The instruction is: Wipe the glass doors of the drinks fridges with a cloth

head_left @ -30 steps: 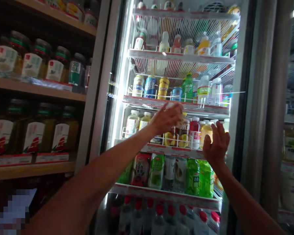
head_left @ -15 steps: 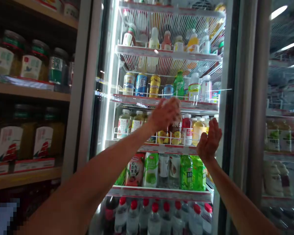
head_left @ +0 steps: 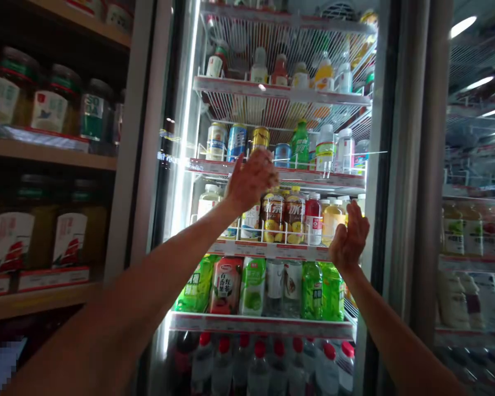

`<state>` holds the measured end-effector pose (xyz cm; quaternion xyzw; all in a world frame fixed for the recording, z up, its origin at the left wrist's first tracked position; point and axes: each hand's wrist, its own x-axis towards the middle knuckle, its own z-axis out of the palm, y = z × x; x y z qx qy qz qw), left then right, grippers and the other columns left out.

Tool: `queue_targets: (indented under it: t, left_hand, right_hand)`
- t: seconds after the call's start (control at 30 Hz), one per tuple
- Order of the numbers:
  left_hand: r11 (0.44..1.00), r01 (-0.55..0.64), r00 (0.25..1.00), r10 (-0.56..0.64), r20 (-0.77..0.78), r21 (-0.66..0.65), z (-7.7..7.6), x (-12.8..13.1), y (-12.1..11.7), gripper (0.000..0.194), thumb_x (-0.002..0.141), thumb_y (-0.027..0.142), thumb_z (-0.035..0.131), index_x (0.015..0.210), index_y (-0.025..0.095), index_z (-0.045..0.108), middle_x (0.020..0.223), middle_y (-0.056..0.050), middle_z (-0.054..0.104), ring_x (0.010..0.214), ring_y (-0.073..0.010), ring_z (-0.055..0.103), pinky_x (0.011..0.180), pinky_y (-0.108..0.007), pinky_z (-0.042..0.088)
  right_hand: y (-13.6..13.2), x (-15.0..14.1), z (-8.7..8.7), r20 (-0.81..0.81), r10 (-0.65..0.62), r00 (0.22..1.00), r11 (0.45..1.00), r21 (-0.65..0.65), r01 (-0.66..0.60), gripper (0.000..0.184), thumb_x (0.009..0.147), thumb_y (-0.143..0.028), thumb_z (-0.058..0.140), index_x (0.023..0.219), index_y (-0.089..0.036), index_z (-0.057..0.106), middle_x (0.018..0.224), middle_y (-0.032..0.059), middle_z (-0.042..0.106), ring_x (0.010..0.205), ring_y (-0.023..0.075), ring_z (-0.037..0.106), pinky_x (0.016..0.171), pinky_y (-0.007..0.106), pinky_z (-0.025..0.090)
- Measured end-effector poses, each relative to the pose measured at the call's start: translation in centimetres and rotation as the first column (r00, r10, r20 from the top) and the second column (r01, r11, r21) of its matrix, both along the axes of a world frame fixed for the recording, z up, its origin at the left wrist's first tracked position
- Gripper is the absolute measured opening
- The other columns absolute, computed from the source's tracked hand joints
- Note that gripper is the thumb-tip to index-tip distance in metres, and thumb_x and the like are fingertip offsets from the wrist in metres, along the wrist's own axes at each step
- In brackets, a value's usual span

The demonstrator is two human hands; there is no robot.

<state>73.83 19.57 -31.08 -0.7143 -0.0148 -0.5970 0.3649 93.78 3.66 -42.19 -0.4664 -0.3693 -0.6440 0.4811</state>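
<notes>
My left hand (head_left: 253, 179) is raised before the drinks fridge, over the rail of a middle shelf (head_left: 309, 175), just below a gold can (head_left: 260, 137). Its thumb sticks up apart from the fingers. The fingertips are pale and blurred, and whether something thin lies under them I cannot make out. My right hand (head_left: 350, 236) is held up at the fridge's right side, fingers upward and thumb apart, with nothing seen in it. Behind it stands a pale yellow bottle (head_left: 332, 219). Reflections suggest glass in front of the shelves; contact with it is unclear.
Brown tea bottles (head_left: 296, 214) and a red bottle (head_left: 313, 217) stand between my hands. Lower down are green bottles (head_left: 312, 291) and several red-capped water bottles (head_left: 259, 368). Wooden shelves (head_left: 49, 154) with jars are at left; a metal door frame (head_left: 421, 165) rises at right.
My left hand has moved left and slightly up, uncovering the brown tea bottles. My right hand stays almost in place.
</notes>
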Motion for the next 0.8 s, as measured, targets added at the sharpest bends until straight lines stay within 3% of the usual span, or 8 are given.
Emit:
queue_targets:
  t: [0.1,0.23,0.3,0.4,0.5,0.57,0.7,0.8]
  left_hand:
    - [0.999,0.000,0.996,0.004,0.087,-0.050,-1.4,-0.4,0.1,0.034,0.089,0.027,0.040,0.122,0.021,0.048,0.143,-0.008,0.036,0.137,-0.0243,0.024,0.112,-0.048,0.018]
    - [0.920,0.089,0.923,0.068,-0.379,0.381,-8.7,0.0,-1.4,0.032,0.088,0.024,0.041,0.118,0.025,0.051,0.141,-0.001,0.040,0.136,-0.0193,0.025,0.114,-0.041,0.017]
    - [0.882,0.115,0.877,0.125,-0.463,0.457,-9.9,-1.1,-0.7,0.031,0.088,0.026,0.042,0.118,0.027,0.051,0.141,0.000,0.039,0.136,-0.0174,0.026,0.115,-0.039,0.016]
    - [0.974,-0.043,0.981,0.084,-0.176,0.224,-7.7,-4.4,2.1,0.031,0.089,0.026,0.042,0.118,0.029,0.049,0.140,-0.001,0.041,0.135,-0.0170,0.027,0.115,-0.042,0.016]
    - [0.995,-0.067,0.980,0.080,0.181,-0.078,-6.9,-7.0,4.3,0.034,0.088,0.028,0.045,0.122,0.024,0.047,0.143,-0.009,0.036,0.136,-0.0225,0.026,0.112,-0.048,0.020]
    - [0.997,-0.065,0.992,0.068,0.106,-0.032,-9.5,-7.7,4.4,0.035,0.086,0.026,0.047,0.121,0.022,0.048,0.142,-0.010,0.037,0.136,-0.0238,0.025,0.110,-0.048,0.022]
    - [0.952,0.045,0.921,0.078,-0.382,0.302,-16.0,-8.8,4.1,0.031,0.085,0.025,0.048,0.116,0.028,0.052,0.138,0.000,0.044,0.135,-0.0172,0.027,0.113,-0.041,0.022]
    - [0.985,-0.075,0.979,0.102,-0.174,0.156,-16.1,-10.8,5.8,0.031,0.086,0.023,0.045,0.116,0.029,0.051,0.138,0.000,0.044,0.134,-0.0165,0.031,0.114,-0.042,0.019]
  right_hand:
    - [0.0,-0.1,0.0,0.014,0.003,1.000,1.000,0.004,-0.003,0.047,0.089,-0.026,0.028,0.133,-0.015,0.039,0.135,0.0148,0.046,0.129,0.0217,0.040,0.107,0.047,0.026]
    - [0.0,-0.2,0.1,0.011,0.005,1.000,1.000,0.002,-0.005,0.045,0.088,-0.026,0.028,0.130,-0.015,0.043,0.133,0.0139,0.049,0.127,0.0221,0.042,0.106,0.047,0.027]
    - [0.0,-0.1,0.1,0.008,0.004,1.000,1.000,-0.005,-0.004,0.045,0.088,-0.025,0.028,0.129,-0.016,0.044,0.133,0.0131,0.049,0.126,0.0221,0.042,0.106,0.048,0.027]
    - [0.0,0.0,0.1,0.016,0.008,1.000,1.000,-0.008,-0.008,0.043,0.088,-0.025,0.028,0.126,-0.017,0.047,0.132,0.0122,0.050,0.125,0.0220,0.043,0.105,0.048,0.027]
    - [0.0,0.0,0.1,0.015,-0.005,1.000,1.000,-0.004,0.005,0.042,0.087,-0.025,0.029,0.123,-0.016,0.050,0.131,0.0125,0.051,0.124,0.0224,0.044,0.104,0.047,0.028]
    - [0.1,0.0,0.2,0.019,-0.017,1.000,1.000,-0.003,0.017,0.041,0.087,-0.025,0.031,0.119,-0.015,0.053,0.130,0.0133,0.052,0.123,0.0227,0.046,0.102,0.047,0.030]
    - [0.2,0.1,0.2,0.027,-0.018,0.999,1.000,-0.017,0.018,0.038,0.086,-0.023,0.033,0.113,-0.016,0.058,0.131,0.0128,0.051,0.122,0.0239,0.046,0.101,0.048,0.032]
    - [0.3,0.2,0.2,0.034,-0.022,0.999,0.999,-0.031,0.023,0.038,0.085,-0.022,0.034,0.114,-0.018,0.058,0.132,0.0118,0.050,0.123,0.0250,0.045,0.100,0.050,0.033]
